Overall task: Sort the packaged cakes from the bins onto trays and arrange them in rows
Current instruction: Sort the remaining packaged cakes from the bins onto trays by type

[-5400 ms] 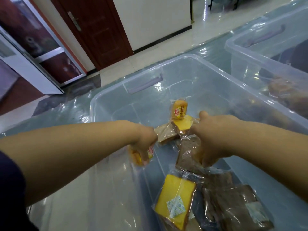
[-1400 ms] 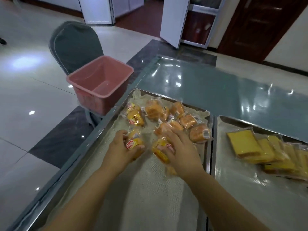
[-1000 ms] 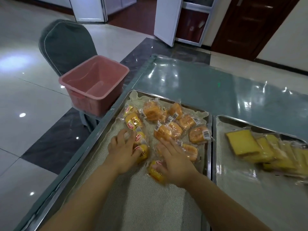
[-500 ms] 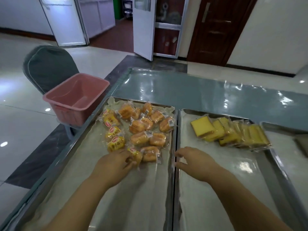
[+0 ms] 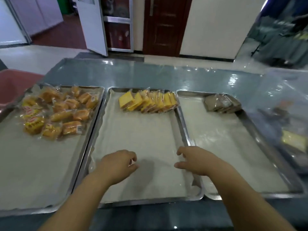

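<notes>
Both my hands hang above the near end of the middle tray [image 5: 141, 130], and both are empty. My left hand [image 5: 119, 161] has its fingers loosely curled over the bare liner. My right hand [image 5: 194, 160] is relaxed the same way over that tray's right rim, where it meets the right tray [image 5: 225, 147]. Three metal trays sit side by side along the near edge of the tabletop [image 5: 150, 75], rims touching. At the far end of the left tray [image 5: 33, 164] lie the small orange and yellow packaged cakes [image 5: 56, 112], in rough rows, some overlapping. A single row of yellow cake slices [image 5: 146, 101] runs across the far end of the middle tray, each leaning on the next. A short stack of brown cake slices [image 5: 221, 103] sits at the far right corner of the right tray. That right tray lies between my right hand and the clear bin [image 5: 283, 90] at the tabletop's right edge. The bin is blurred, with a yellow package [image 5: 293, 140] showing through its wall. A pink bin [image 5: 11, 82] stands off the far left corner, beside the left tray.
</notes>
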